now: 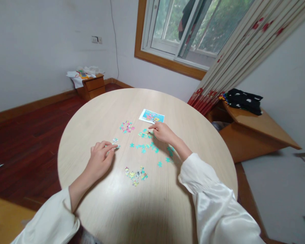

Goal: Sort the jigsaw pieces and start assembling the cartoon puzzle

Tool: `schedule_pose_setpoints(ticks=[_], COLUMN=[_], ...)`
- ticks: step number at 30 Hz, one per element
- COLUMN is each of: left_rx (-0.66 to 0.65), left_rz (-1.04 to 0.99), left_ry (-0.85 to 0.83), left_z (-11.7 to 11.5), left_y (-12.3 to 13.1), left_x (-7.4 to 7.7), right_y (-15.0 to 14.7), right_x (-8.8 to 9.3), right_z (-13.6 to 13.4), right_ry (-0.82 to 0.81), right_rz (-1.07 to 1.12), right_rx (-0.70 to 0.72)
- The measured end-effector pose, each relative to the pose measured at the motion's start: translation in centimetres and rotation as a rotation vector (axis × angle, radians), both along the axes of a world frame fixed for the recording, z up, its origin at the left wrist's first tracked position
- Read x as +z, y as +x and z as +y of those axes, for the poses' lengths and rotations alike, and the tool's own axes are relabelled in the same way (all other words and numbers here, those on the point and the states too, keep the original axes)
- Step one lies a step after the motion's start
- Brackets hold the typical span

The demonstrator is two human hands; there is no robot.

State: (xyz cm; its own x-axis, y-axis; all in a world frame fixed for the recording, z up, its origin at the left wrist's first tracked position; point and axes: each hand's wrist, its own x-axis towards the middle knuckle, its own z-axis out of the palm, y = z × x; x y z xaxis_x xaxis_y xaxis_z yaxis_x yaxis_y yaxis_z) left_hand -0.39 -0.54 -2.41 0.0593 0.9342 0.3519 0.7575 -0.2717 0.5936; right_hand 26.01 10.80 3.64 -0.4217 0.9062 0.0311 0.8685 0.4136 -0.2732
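Observation:
My left hand (101, 156) rests low over the left half of the table, fingers apart, with a fingertip on a small puzzle piece (118, 146). Just beyond it lies a pale cluster of pieces (115, 140). Reaching in from the right, my right hand (163, 132) has its index finger stretched out above a group of yellow and teal puzzle pieces (143, 134); nothing shows in its grip. Behind that hand lies a picture card (152, 116) with cartoon figures on blue. Pink pieces (127, 127) form a pile to its left. Teal pieces (147, 146) spread across the middle.
The round wooden table (104, 210) also bears mixed yellow and dark pieces (136, 175) nearer me and stray teal pieces (160, 164) at the right. A small cabinet (94, 86) stands back left. At right, a wooden cabinet (259, 130) carries black cloth (244, 101) beside the curtain (234, 51).

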Motion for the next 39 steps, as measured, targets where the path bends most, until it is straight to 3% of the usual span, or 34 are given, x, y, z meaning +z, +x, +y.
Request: schedule_pose_setpoints(ticks=[4, 8, 15, 22, 32, 35, 39], left_rx=[-0.038, -0.010, 0.039, 0.048, 0.065, 0.068, 0.068], left_rz=[0.168, 0.260, 0.223, 0.166, 0.137, 0.135, 0.135], left_ry=[-0.023, -0.007, -0.023, 0.005, 0.014, 0.017, 0.018], left_z=[-0.1, -0.1, 0.1, 0.1, -0.1, 0.0, -0.1], left_y=[0.3, 0.2, 0.1, 0.3, 0.1, 0.1, 0.2], left_x=[-0.7, -0.9, -0.7, -0.5, -0.4, -0.4, -0.4], right_y=[2.1, 1.8, 0.6, 0.5, -4.2, -6.0, -7.7], right_x=[-1.3, -1.7, -1.2, -0.7, -0.3, 0.0, 0.4], right_z=[-0.4, -0.8, -1.0, -0.5, 3.4, 2.6, -1.0], right_ry=[-0.011, -0.006, -0.004, -0.015, -0.046, -0.048, -0.033], right_rz=[-0.094, -0.106, -0.178, -0.286, -0.329, -0.325, -0.318], right_rx=[-0.025, -0.006, 0.073, -0.026, -0.040, 0.033, 0.154])
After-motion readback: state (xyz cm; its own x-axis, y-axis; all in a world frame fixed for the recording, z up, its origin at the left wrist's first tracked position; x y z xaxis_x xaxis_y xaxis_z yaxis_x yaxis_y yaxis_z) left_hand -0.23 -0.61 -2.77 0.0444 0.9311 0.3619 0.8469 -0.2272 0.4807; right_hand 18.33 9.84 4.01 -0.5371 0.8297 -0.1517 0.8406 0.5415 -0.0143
